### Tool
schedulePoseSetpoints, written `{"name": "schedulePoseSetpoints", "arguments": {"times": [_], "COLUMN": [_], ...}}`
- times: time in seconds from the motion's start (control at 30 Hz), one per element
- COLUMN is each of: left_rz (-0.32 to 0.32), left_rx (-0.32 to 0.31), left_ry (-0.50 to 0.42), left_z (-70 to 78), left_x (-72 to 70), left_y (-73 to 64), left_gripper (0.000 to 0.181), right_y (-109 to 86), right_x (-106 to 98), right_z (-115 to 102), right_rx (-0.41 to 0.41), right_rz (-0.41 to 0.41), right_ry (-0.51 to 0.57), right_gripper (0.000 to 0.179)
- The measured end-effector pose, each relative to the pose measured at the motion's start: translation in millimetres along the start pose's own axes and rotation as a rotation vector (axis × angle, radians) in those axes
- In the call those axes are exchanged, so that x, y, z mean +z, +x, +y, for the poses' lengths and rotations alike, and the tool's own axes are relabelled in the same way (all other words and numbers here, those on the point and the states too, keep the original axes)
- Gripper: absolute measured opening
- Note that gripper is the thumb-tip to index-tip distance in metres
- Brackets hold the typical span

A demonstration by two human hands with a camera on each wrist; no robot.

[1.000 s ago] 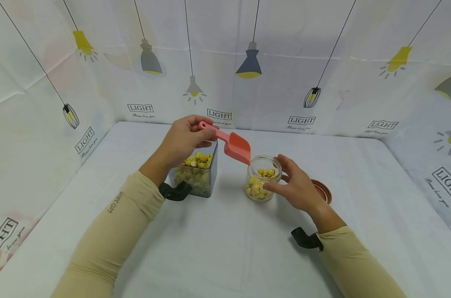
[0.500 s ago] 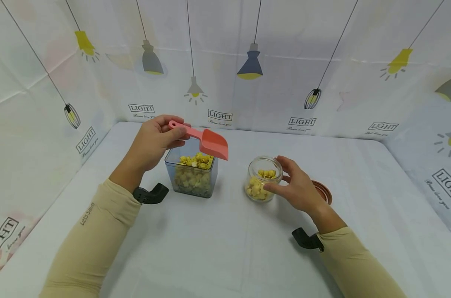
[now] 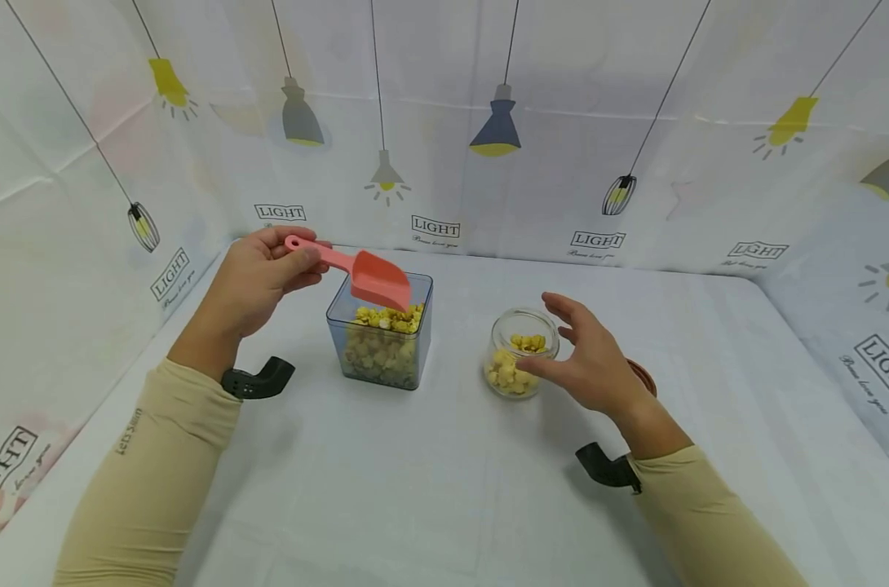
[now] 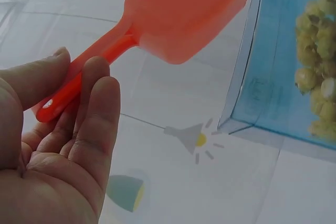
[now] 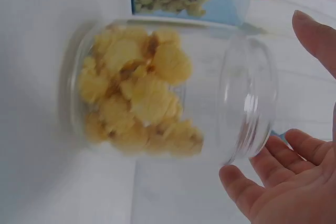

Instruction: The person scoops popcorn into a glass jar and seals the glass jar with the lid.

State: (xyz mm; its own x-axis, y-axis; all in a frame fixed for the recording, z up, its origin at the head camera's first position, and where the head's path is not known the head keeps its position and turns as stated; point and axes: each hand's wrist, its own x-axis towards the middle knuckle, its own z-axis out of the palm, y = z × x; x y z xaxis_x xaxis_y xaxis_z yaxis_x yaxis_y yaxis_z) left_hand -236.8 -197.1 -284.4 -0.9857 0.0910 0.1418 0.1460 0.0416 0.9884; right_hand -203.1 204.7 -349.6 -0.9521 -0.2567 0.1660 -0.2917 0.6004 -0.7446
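Observation:
My left hand (image 3: 246,281) pinches the handle of a coral-red scoop (image 3: 381,280) between thumb and fingers. Its blade tilts down to the right and overlaps the opening of a clear bluish bin (image 3: 426,338) in the head view. Yellow popcorn (image 3: 389,319) fills the bin's lower part. To the right stands a glass jar (image 5: 207,93), uncapped and upright, about half full of popcorn (image 5: 136,90). My right hand (image 3: 587,359) is spread around the jar's right side; in the right wrist view its thumb is apart from the glass and the fingers are right by the rim.
A reddish-brown ringed lid (image 3: 643,378) lies behind the right hand, mostly hidden by it. A white cloth covers the table (image 3: 415,481), and a backdrop printed with lamps (image 3: 494,130) rises behind and at the sides.
My left hand has carried the scoop leftward from beside the jar to over the bin. The right hand's fingers have loosened and spread slightly wider; jar and bin stay put.

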Motion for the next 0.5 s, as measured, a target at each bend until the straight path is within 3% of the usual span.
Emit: {"name": "schedulePoseSetpoints", "arguments": {"times": [0.13,0.27,0.5], "left_rz": [-0.02,-0.01,-0.003], "left_rx": [-0.011,-0.021,-0.025], "left_ry": [-0.029,-0.002,0.01], "left_z": [-1.8,-3.8,-9.7], "left_x": [-7.4,-12.2,-18.6], "left_y": [1.9,5.4,10.3], "left_gripper": [0.03,0.029,0.031], "right_y": [0.4,1.4,7.9], "right_x": [2,3,12], "right_z": [-9,-18,-33], "right_rx": [-0.055,-0.092,-0.118], "right_rz": [0.017,0.032,-0.026], "right_ry": [-0.032,-0.043,0.051], "right_gripper": [0.093,0.091,0.092]}}
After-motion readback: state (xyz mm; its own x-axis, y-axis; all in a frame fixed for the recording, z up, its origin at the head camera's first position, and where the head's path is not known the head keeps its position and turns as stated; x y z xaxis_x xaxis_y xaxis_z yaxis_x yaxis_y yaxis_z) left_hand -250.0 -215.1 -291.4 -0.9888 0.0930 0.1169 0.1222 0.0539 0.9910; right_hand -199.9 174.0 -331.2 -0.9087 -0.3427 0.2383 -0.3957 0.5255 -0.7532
